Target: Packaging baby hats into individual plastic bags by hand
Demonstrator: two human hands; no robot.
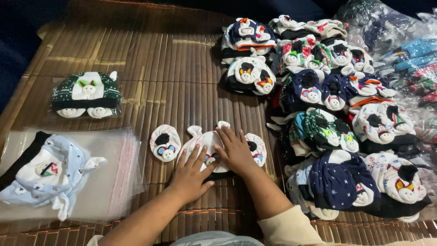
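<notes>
Plainly, on the brown slatted bamboo-mat surface (159,68), the loose heap of patterned baby caps and mittens (337,114) at three o'clock could slump onto the white-and-black baby cap (207,143) at six o'clock, pressed under flat, open left (191,175) and right hands (234,150), nudging the small white mitten (165,143) astray.

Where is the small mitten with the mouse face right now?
In the head view, the small mitten lies on the bamboo mat, just left of the left hand, right of the stack of clear bags.

Cream sleeve (291,226) (right arm only)
</notes>
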